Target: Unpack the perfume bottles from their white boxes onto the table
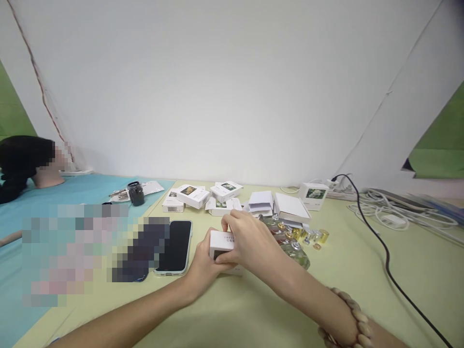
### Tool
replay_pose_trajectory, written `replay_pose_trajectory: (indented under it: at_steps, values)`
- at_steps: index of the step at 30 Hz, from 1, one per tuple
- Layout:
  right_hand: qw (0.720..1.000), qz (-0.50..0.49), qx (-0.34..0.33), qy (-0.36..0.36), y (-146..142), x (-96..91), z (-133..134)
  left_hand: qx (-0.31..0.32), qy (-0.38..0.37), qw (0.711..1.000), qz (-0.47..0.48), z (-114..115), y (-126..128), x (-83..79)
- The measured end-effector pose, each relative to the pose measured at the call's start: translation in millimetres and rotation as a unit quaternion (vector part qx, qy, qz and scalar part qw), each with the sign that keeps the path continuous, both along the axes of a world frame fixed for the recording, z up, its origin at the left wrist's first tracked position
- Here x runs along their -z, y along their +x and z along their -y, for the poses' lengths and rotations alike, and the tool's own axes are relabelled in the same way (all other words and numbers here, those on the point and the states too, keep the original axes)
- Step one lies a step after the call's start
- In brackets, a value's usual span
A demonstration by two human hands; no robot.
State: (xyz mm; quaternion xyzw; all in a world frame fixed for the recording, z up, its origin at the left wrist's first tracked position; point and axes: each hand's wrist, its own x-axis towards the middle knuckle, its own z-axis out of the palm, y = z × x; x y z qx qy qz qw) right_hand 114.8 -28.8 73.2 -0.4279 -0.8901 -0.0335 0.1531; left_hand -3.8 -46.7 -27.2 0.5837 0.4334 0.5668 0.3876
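Observation:
My left hand (203, 268) and my right hand (246, 239) both grip a small white box (222, 242) above the yellow-green table (362, 270). The left hand holds it from below and behind. The right hand's fingers wrap over its top and right side. Just right of my hands lie glass bottles (297, 251) and small gold caps (311, 237). Behind them sit several more white boxes (197, 195) with flower pictures.
A dark phone (176, 246) lies left of my hands. A black jar (136, 193) stands on the blue cloth (72, 193). A black cable (384, 251) crosses the table at right, with white cords (395, 217) behind. Another person's head (25, 162) shows far left.

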Motion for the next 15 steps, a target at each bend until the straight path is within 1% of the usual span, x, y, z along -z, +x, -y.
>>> replay_pose_trajectory:
  at_steps: [5,15]
  values:
    - [1.000,0.016,-0.003,0.016,-1,-0.5,2,-0.006,0.006,1.000,-0.017,1,0,-0.7]
    - [0.999,0.029,0.034,0.028,-1,-1.1,12,-0.027,0.004,0.995,-0.095,4,-2,0.8]
